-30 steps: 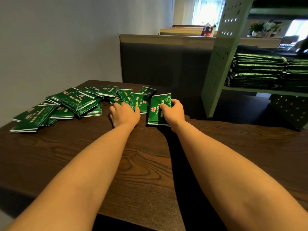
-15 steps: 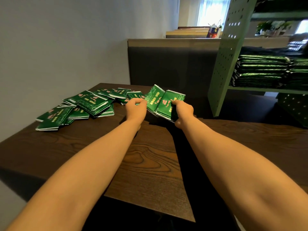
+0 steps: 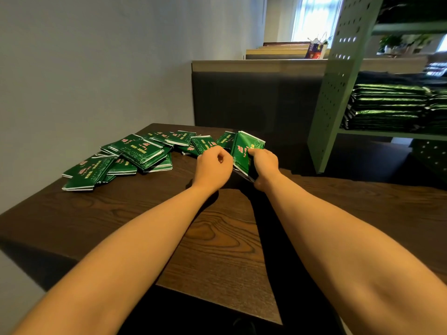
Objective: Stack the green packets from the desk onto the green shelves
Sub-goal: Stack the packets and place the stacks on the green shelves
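Observation:
Several green packets (image 3: 135, 153) lie scattered in a loose pile on the dark wooden desk (image 3: 217, 238), toward its far left. My right hand (image 3: 264, 166) grips a small bunch of green packets (image 3: 245, 151), held tilted just above the desk. My left hand (image 3: 212, 165) is beside it on the left, fingers curled against the bunch's left edge and over a packet (image 3: 205, 143) lying behind. The green shelves (image 3: 338, 93) stand at the right, with tall stacks of packets (image 3: 387, 105) on one level.
A grey wall runs along the left of the desk. A dark padded partition (image 3: 254, 97) rises behind the desk. The shelf's perforated side panel (image 3: 336, 81) stands between my hands and the stacked level.
My right hand has gathered more packets into its bunch and tilted it upright. My left hand has come in from the pile to the bunch's edge. The view has shifted left.

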Demonstrator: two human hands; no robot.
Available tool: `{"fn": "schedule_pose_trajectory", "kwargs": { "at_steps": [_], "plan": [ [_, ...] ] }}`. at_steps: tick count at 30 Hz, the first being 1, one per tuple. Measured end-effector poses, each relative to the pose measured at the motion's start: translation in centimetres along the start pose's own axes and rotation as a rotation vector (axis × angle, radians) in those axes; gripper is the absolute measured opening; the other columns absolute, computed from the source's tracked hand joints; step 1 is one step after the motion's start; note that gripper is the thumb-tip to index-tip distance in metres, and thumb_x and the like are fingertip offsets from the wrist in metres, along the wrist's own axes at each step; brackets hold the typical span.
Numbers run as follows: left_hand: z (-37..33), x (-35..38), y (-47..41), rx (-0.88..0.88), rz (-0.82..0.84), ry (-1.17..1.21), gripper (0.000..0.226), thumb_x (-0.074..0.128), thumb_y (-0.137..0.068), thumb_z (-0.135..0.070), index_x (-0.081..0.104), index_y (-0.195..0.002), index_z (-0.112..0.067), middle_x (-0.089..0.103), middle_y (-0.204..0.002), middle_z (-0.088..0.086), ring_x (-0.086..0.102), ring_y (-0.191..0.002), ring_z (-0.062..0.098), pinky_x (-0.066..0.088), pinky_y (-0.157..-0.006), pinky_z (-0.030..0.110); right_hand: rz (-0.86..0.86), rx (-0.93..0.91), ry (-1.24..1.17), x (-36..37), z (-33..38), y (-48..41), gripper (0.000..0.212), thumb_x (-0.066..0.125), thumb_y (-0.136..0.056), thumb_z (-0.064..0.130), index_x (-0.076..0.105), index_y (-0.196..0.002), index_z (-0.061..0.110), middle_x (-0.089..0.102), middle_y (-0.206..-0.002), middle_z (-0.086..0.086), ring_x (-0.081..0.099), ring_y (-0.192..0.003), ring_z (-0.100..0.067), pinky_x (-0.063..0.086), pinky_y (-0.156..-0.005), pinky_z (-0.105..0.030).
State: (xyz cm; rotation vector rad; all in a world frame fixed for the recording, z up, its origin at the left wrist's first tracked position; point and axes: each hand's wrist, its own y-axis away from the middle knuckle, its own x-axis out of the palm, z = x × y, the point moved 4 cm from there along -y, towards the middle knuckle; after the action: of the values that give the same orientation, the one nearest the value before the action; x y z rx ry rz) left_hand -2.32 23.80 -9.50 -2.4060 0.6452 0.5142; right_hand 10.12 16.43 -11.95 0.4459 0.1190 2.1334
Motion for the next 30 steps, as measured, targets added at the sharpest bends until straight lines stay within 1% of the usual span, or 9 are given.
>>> {"fn": "schedule_pose_trajectory", "kwargs": {
  "at_steps": [3,7,9,12,14,17,22,26,30],
  "plan": [
    [1.2,0.2,0.0,0.003,0.048,-0.072,0.02,0.057,-0.09,-0.017,0.062,-0.071,-0.012,0.061,-0.067,0.001,0.054,-0.063,0.009,0.044,-0.059,0.024,0.011,-0.033,0.074,-0.6,-0.4,-0.5,0.02,0.063,-0.096,0.014,0.066,-0.116,0.014,0.073,-0.112,-0.013,0.073,-0.099,-0.029,0.061,-0.088,-0.046],
    [1.8,0.8,0.2,-0.035,0.062,-0.207,0.02,0.056,-0.089,-0.028,0.059,-0.072,-0.017,0.063,-0.069,0.0,0.057,-0.069,0.018,0.044,-0.065,0.033,0.052,-0.124,0.16,-0.8,-0.4,-0.9,0.032,0.066,-0.095,0.013,0.059,-0.126,0.014,0.07,-0.112,-0.007,0.071,-0.094,-0.022,0.058,-0.071,-0.035],
    [1.9,0.8,-0.2,-0.045,0.027,-0.276,0.018,0.054,-0.09,-0.03,0.062,-0.08,-0.018,0.066,-0.074,0.0,0.059,-0.074,0.02,0.044,-0.073,0.034,0.037,-0.149,0.154,-1.1,-0.5,-1.2,0.032,0.066,-0.095,0.01,0.057,-0.125,0.013,0.069,-0.113,-0.008,0.071,-0.095,-0.023,0.06,-0.075,-0.038],
    [3.4,0.6,-1.9,-0.135,-0.055,-0.351,0.019,0.052,-0.091,-0.031,0.059,-0.108,-0.024,0.068,-0.096,0.001,0.057,-0.104,0.027,0.038,-0.092,0.041,0.024,-0.15,0.134,-1.1,-0.7,-1.7,0.029,0.068,-0.095,0.009,0.056,-0.121,0.014,0.068,-0.113,-0.01,0.071,-0.101,-0.027,0.06,-0.092,-0.049],
    [4.9,0.6,-2.9,-0.256,0.0,-0.473,0.043,0.051,-0.093,-0.036,0.046,-0.136,-0.03,0.058,-0.126,0.009,0.043,-0.126,0.032,0.032,-0.101,0.048,0.038,-0.154,0.127,-1.0,-0.7,-1.9,0.028,0.067,-0.095,0.008,0.055,-0.12,0.014,0.068,-0.11,-0.008,0.07,-0.099,-0.026,0.06,-0.09,-0.046],
    [6.1,1.1,-3.4,-0.338,0.122,-0.612,0.057,0.044,-0.097,-0.042,0.026,-0.151,-0.038,0.044,-0.144,0.013,0.032,-0.134,0.035,0.025,-0.106,0.05,0.054,-0.182,0.152,-0.9,-0.6,-2.3,0.024,0.066,-0.096,0.007,0.056,-0.117,0.015,0.068,-0.106,-0.005,0.068,-0.093,-0.021,0.058,-0.085,-0.039],
    [6.6,1.4,-3.8,-0.338,0.142,-0.626,0.052,0.038,-0.099,-0.04,0.036,-0.151,-0.033,0.044,-0.148,0.007,0.03,-0.139,0.03,0.02,-0.112,0.052,0.08,-0.181,0.157,-0.7,-0.9,-2.4,0.026,0.067,-0.096,0.006,0.057,-0.119,0.012,0.067,-0.102,-0.003,0.069,-0.09,-0.019,0.057,-0.075,-0.034],
    [6.9,0.7,-3.8,-0.337,-0.038,-0.452,0.041,0.046,-0.099,-0.038,0.057,-0.137,-0.027,0.061,-0.132,0.006,0.045,-0.131,0.03,0.026,-0.112,0.049,0.086,-0.142,0.086,-1.1,-0.8,-2.6,0.023,0.065,-0.097,0.005,0.058,-0.119,0.01,0.069,-0.107,-0.01,0.071,-0.101,-0.03,0.059,-0.091,-0.049],
    [6.7,-0.1,-3.4,-0.338,-0.201,-0.347,0.026,0.052,-0.099,-0.036,0.072,-0.109,-0.023,0.071,-0.111,0.009,0.057,-0.113,0.035,0.043,-0.092,0.041,0.092,-0.147,0.097,-1.0,-0.7,-2.4,0.016,0.065,-0.098,0.005,0.057,-0.108,0.015,0.067,-0.101,-0.006,0.07,-0.095,-0.025,0.059,-0.091,-0.046]
  ]
}}
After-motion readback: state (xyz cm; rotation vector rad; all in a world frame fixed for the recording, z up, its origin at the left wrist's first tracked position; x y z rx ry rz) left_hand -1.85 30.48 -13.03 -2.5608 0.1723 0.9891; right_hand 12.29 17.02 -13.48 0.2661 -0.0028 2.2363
